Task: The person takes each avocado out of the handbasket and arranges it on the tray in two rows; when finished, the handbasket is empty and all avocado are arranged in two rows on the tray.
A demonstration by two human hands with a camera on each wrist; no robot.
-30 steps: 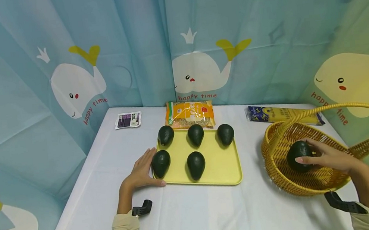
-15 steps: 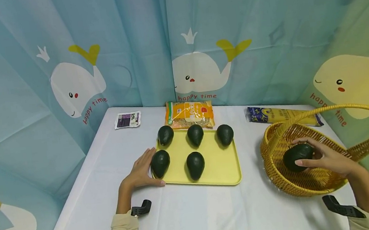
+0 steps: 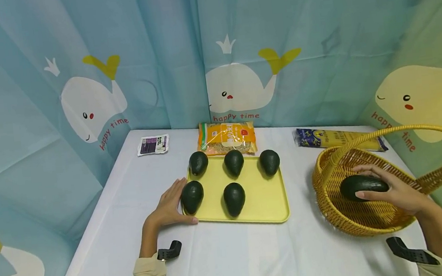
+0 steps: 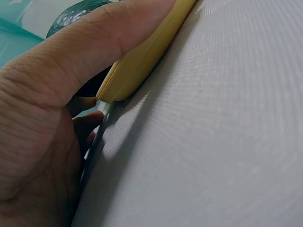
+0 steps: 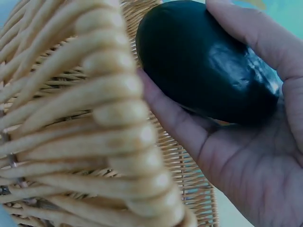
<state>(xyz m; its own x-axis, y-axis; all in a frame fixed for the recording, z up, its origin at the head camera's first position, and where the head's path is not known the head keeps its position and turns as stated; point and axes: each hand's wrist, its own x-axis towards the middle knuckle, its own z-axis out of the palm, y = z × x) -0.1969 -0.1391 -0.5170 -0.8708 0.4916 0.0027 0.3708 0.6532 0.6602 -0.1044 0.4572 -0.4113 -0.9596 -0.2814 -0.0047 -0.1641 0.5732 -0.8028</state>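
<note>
Inside the yellow wicker basket [image 3: 325, 205], my right hand [image 3: 396, 189] grips a dark green avocado [image 3: 361, 187] between thumb and fingers. The avocado lies sideways in the hand; the right wrist view shows its glossy skin [image 5: 203, 61] against the palm, beside the woven rim. My left hand [image 3: 170, 207] rests against the near left corner of a yellow tray [image 3: 266, 200], fingers extended along its left side and thumb along its front edge. Several avocados stand on the tray in two rows; the nearest avocado [image 3: 192, 197] to my left hand overlaps the fingertips' side.
Behind the tray lies an orange bag of grain [image 3: 227, 137]. A small purple-and-white packet [image 3: 153, 145] sits at the back left. Behind the basket is a blue and yellow long packet [image 3: 336, 138]. The basket's tall handle [image 3: 418, 127] arches over my right hand.
The avocado in my right hand has turned from upright to lying sideways, staying within the basket. My left hand and the tray keep their places.
</note>
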